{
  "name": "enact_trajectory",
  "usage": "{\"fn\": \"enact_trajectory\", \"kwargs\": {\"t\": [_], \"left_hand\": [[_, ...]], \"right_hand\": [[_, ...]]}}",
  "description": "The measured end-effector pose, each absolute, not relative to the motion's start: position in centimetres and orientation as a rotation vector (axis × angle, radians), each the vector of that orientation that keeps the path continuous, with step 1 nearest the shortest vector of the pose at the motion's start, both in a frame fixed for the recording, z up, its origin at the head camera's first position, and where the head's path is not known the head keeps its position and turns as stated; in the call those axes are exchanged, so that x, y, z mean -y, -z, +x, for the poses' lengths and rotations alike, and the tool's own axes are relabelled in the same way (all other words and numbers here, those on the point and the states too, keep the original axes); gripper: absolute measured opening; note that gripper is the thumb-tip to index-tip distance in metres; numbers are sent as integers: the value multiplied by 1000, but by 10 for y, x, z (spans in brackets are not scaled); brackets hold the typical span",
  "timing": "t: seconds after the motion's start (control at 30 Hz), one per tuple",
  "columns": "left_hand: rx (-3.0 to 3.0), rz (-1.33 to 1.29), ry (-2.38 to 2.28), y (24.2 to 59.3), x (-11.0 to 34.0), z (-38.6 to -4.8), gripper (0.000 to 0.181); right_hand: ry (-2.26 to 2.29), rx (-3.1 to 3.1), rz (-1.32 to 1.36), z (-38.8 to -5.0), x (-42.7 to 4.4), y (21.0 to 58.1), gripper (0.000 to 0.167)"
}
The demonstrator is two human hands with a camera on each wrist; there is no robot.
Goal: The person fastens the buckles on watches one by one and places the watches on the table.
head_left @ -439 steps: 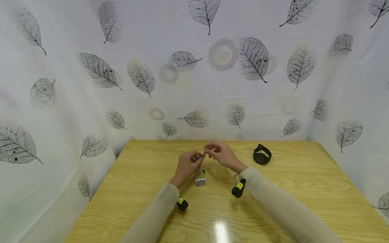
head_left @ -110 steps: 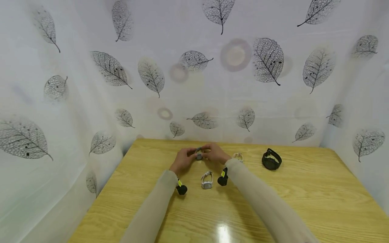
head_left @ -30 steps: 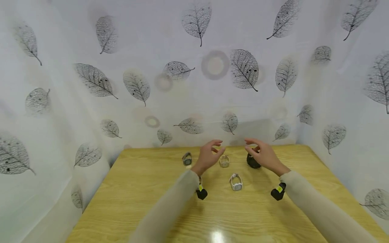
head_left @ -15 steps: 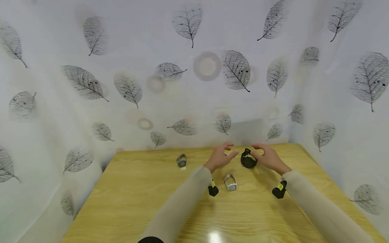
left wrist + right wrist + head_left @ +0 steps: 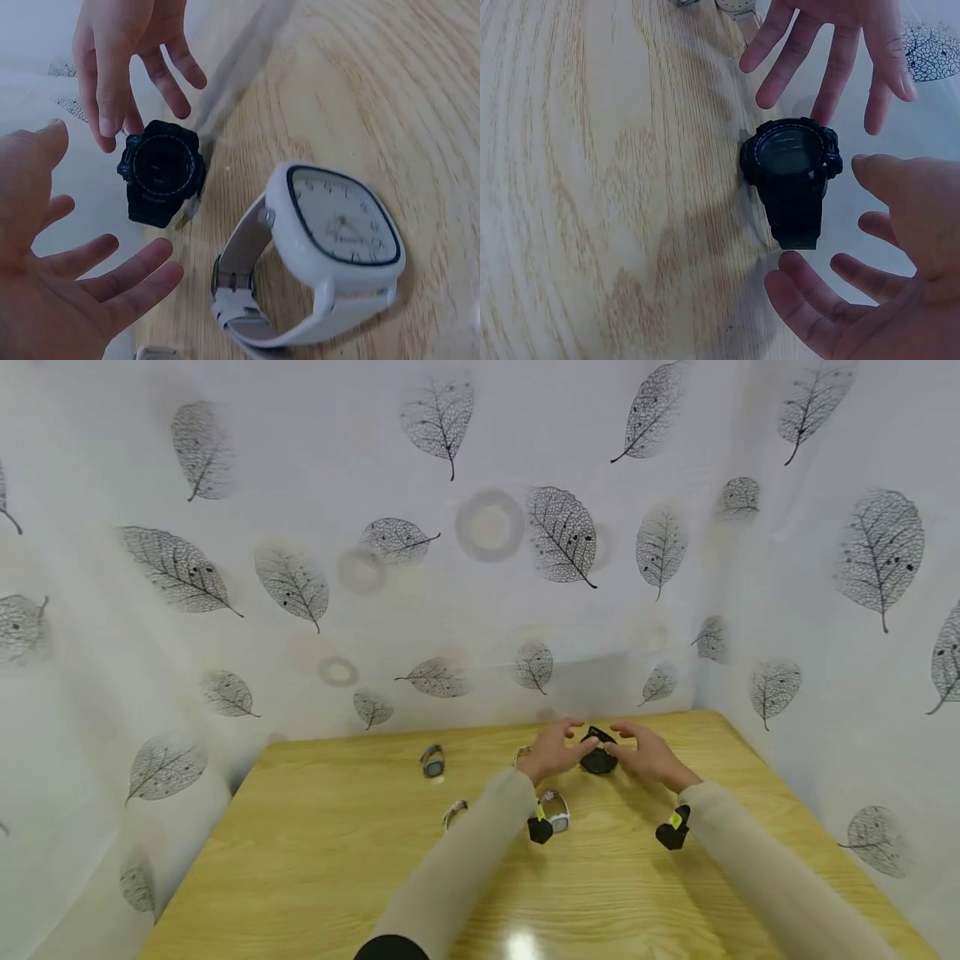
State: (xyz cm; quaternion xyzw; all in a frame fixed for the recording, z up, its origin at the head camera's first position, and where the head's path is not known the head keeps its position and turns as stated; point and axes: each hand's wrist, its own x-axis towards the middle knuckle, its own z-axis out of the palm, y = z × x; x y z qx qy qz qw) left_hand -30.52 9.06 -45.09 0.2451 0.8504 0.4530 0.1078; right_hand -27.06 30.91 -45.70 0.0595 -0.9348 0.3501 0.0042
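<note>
A black wristwatch [image 5: 599,762] with its strap looped stands toward the back right of the table, between my two hands. My left hand [image 5: 553,753] is at its left with fingers spread, and the right hand [image 5: 651,755] is at its right, also spread. In the left wrist view, gaps show between the fingers and the black watch [image 5: 161,174]. The right wrist view has the watch dial [image 5: 789,154] facing the camera, with fingertips of both hands near it. Neither hand holds anything. A white wristwatch [image 5: 558,820] lies in front, partly behind the left wrist's camera.
A grey watch [image 5: 432,763] stands at the back left. Another watch [image 5: 454,813] is partly behind the left sleeve, and a beige one [image 5: 520,755] is mostly hidden by the left hand. Behind the wooden table [image 5: 330,843] hangs a leaf-patterned curtain [image 5: 480,610].
Earlier both hands handled the grey watch, which now stands alone at the back left. The hands have since moved right and closed in on both sides of the black watch.
</note>
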Motion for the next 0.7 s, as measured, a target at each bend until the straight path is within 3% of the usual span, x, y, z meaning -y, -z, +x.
{"fn": "enact_trajectory", "kwargs": {"t": [0.43, 0.7], "left_hand": [[-2508, 690, -1307, 457, -100, -306, 61], [-2510, 663, -1319, 461, -106, -308, 53]], "right_hand": [[-1338, 2918, 150, -274, -313, 463, 68], [-1528, 2865, 91, -278, -311, 470, 61]]}}
